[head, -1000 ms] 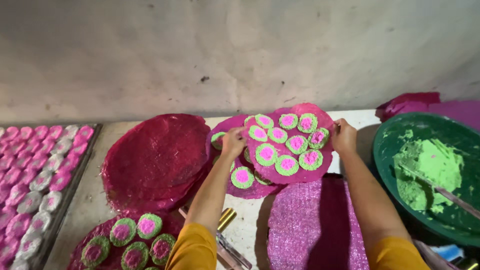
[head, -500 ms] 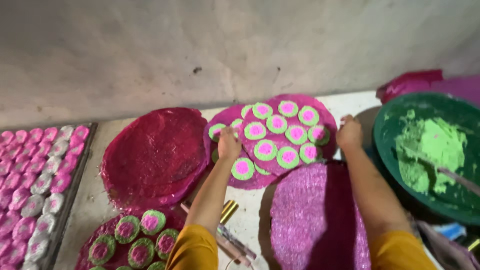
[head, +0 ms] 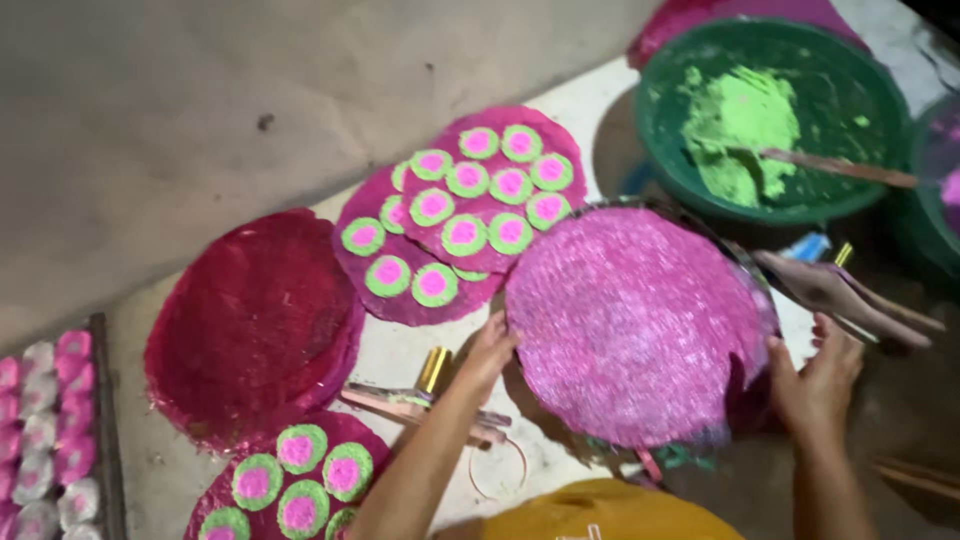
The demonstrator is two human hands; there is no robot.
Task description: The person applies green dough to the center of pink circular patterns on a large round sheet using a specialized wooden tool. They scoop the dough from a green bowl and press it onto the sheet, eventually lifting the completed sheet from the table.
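Note:
My left hand (head: 487, 352) grips the left rim of a round tray covered in glittery pink powder (head: 632, 320). Its right rim sits in my right hand (head: 815, 378). The tray is tilted and lifted a little off the table. Behind it lie two overlapping round pink plates; the upper plate (head: 560, 140) and the lower plate (head: 365, 275) carry several green discs with pink centres. Neither hand touches those plates.
A stack of dark red round plates (head: 255, 325) lies at left. Another plate of green-and-pink discs (head: 290, 480) is at the bottom. A green bowl (head: 760, 120) holds green powder and a stick. Pink and white pieces (head: 50, 420) fill a tray at far left. Sticks and a gold tube (head: 430, 385) lie between.
Both hands let go of the plate with green-and-pink discs, now resting at the back, and moved to the glittery pink tray, taking hold of its two sides.

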